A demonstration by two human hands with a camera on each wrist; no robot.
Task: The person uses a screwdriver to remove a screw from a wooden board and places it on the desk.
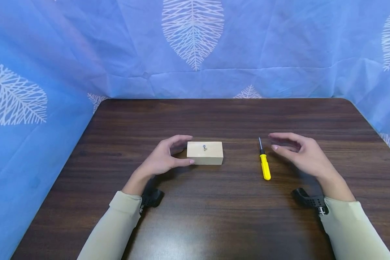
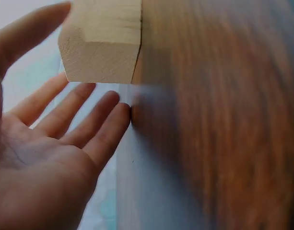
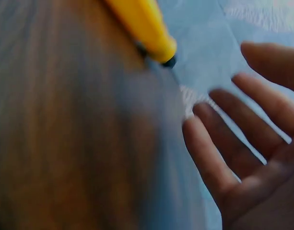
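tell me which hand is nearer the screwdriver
Right. The right hand is just to the right of the screwdriver, not touching it; the left hand is farther off to its left, with the wooden block between them.

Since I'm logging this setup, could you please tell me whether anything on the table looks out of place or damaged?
Nothing looks spilled or visibly damaged. Only the screw stands out: it sticks up from the top of the wooden block instead of sitting flush.
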